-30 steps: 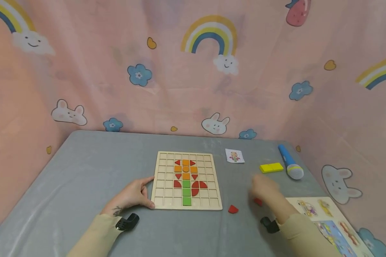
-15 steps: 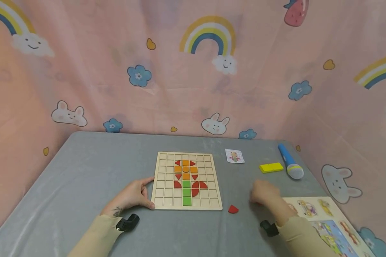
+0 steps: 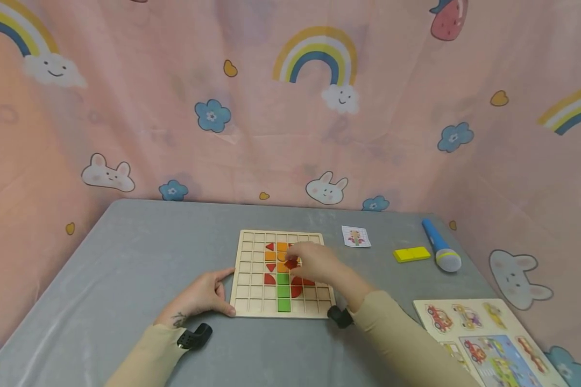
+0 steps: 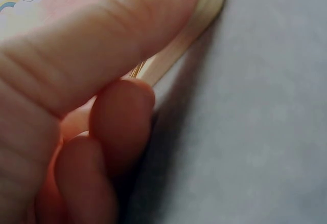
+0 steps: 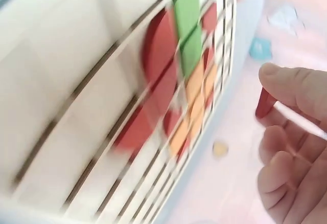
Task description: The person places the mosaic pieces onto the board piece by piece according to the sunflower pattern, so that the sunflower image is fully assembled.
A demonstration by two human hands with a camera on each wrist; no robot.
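Observation:
A wooden grid board [image 3: 314, 308] lies on the grey table, bearing orange and green squares and red triangles and curved pieces. My left hand [image 3: 199, 294] holds its near left corner, index finger on the left edge and thumb [image 4: 122, 35] at the corner. The other left fingers are curled in. Above the board, my right hand [image 3: 317, 262] pinches a red piece [image 5: 264, 103] between thumb and fingers. That piece is off the grid, and its exact shape is partly covered. The right hand hides some of the board's upper right squares in the head view.
A small picture card [image 3: 355, 236] lies behind the board, to the right. Farther right are a yellow block [image 3: 411, 255] and a blue toy microphone [image 3: 438, 242]. A picture puzzle board [image 3: 457, 334] lies at the front right, partly behind the right sleeve.
My right hand has moved left from the table beside the puzzle board to over the grid board, carrying a red piece. The other loose red piece is out of sight. The left hand stays put.

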